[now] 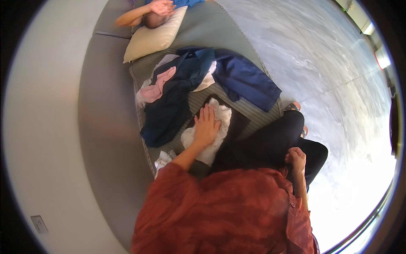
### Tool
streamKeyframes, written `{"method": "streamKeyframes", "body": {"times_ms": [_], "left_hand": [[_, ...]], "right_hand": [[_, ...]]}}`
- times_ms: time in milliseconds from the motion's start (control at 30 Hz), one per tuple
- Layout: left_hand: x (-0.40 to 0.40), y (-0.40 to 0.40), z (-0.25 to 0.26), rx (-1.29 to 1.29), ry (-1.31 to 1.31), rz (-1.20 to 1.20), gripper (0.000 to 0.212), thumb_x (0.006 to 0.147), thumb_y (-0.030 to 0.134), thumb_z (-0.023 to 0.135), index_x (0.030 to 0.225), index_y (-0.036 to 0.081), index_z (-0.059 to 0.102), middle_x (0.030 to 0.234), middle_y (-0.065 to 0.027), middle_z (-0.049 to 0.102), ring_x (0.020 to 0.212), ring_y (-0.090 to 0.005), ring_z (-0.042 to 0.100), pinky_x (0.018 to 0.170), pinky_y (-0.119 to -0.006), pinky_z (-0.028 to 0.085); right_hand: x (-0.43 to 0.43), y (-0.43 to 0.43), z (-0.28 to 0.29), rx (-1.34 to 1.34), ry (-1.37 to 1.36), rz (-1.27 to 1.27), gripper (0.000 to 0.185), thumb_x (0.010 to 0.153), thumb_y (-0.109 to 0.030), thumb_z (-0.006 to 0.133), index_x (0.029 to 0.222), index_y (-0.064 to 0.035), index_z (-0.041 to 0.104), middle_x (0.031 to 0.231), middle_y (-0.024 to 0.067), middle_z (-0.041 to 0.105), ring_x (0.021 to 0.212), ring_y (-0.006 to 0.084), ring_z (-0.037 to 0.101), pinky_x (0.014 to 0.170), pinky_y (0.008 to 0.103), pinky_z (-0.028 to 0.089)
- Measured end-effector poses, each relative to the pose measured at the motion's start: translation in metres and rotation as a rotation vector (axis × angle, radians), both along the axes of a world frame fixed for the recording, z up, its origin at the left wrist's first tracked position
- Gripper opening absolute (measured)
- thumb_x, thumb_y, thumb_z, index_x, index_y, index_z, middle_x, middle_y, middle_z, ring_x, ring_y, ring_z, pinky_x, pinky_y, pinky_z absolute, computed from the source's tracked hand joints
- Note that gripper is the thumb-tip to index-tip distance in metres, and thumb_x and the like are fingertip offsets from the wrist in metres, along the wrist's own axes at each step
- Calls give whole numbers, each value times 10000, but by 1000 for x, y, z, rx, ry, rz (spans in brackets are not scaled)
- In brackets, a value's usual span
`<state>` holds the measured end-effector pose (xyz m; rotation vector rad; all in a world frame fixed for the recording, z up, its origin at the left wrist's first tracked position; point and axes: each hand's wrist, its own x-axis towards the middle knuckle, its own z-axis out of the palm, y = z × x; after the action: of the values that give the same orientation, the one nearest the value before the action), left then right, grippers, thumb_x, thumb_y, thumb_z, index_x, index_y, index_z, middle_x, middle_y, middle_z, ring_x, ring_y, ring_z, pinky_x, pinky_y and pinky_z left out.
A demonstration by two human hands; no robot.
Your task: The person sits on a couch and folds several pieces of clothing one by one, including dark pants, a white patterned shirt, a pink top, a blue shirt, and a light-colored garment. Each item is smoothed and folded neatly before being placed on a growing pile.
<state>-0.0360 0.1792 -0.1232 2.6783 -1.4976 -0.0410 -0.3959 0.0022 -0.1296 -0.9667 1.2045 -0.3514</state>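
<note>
My left hand [206,127] lies palm down on a white cloth garment [222,117], its fingers spread. The garment lies partly over a dark folded garment [240,122] on the sofa seat, beside my leg in black trousers [266,139]. My right hand [296,156] rests on my thigh with curled fingers, and nothing shows in it. Just beyond the left hand is a pile with a dark teal garment [177,98], a pink cloth [160,85] and navy blue trousers [245,77]. A small white cloth [163,158] sits near my left elbow.
A person's raised hand [161,7] and head are at the sofa's far end, by a cream pillow [155,38]. The grey sofa backrest [108,104] runs along the left, against a wall with a socket [39,224]. Marbled floor [320,70] stretches off to the right.
</note>
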Motion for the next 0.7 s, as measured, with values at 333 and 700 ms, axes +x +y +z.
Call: {"method": "streamKeyframes", "body": {"times_ms": [333,700], "left_hand": [[78,-7,36,-404,303,67,491,841,231,572,1274,24,464,1340,-232,427,1218,-413,412,1016,-441,343],[252,20,36,21,-324,622,340,751,361,668,913,62,666,923,-188,656,919,-375,614,829,-470,446]], "right_hand": [[-5,4,-2,-19,-30,-62,110,870,-113,530,872,-35,607,677,48,604,541,133,570,528,246,486],[-5,5,-11,-48,-44,-55,109,867,-121,534,867,-39,607,676,39,598,548,121,568,516,235,472]]}}
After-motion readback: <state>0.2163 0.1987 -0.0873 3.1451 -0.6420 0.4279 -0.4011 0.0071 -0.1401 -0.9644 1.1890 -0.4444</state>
